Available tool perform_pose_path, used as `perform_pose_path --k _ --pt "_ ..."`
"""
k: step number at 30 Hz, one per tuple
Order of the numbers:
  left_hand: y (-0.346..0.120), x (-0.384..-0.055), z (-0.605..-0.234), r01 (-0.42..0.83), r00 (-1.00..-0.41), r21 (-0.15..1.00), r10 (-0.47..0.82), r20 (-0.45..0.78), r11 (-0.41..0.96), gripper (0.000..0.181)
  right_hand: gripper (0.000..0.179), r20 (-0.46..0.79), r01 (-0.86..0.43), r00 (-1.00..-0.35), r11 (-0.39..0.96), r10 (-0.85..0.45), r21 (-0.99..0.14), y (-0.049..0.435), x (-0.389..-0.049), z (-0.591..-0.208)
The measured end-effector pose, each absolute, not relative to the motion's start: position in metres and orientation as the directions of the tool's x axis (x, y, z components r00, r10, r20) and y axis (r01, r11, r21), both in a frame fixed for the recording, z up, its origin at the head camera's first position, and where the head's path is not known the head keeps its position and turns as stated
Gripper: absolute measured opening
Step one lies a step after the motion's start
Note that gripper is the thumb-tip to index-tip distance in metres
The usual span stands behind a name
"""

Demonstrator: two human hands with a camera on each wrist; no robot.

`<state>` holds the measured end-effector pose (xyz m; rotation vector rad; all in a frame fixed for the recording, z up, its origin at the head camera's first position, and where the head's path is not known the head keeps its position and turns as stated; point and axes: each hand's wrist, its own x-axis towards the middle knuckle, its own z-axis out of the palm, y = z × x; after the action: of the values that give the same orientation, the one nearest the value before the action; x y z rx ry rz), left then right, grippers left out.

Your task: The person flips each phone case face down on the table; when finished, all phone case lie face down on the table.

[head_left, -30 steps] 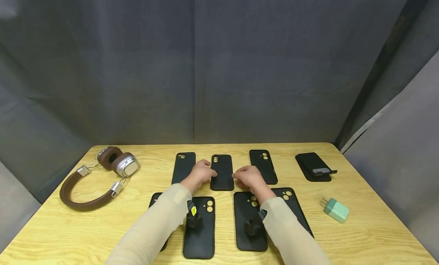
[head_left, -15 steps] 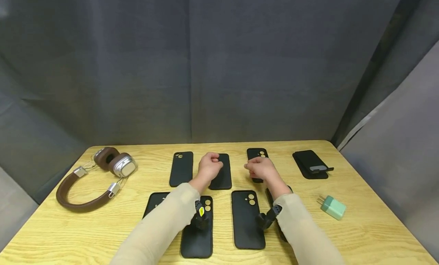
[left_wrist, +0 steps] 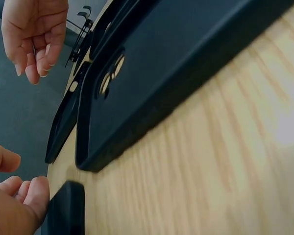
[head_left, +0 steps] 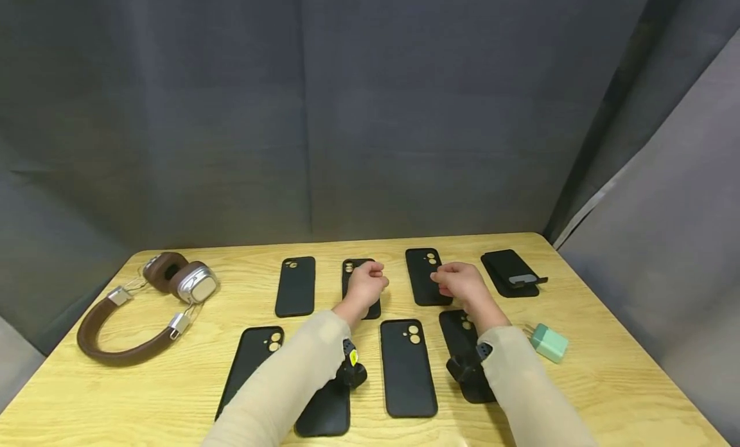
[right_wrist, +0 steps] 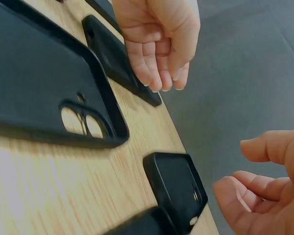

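phone cases lie near left hand and right hand, both empty and loosely curved.

The table is seen forward and down from above its near side in the head view. Phone cases, left hand and right hand are shared by both tilted wrist views, set close over the table, facing its far edge.
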<state>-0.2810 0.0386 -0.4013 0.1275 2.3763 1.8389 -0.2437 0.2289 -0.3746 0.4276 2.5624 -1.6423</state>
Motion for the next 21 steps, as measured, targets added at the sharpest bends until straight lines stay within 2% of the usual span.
perform_pose_path --k 11,21 --pt "0.067 -0.283 -0.403 -0.085 -0.959 0.972 0.247 -0.139 0.22 0.045 0.041 -0.202 0.304 -0.937 0.381 0.284 -0.873 0.253 -0.245 -0.386" --pt "0.083 -0.28 -0.405 -0.157 -0.938 0.968 0.278 -0.209 0.198 0.047 0.037 -0.234 0.324 -0.936 0.389 0.261 -0.862 0.261 -0.254 -0.404"
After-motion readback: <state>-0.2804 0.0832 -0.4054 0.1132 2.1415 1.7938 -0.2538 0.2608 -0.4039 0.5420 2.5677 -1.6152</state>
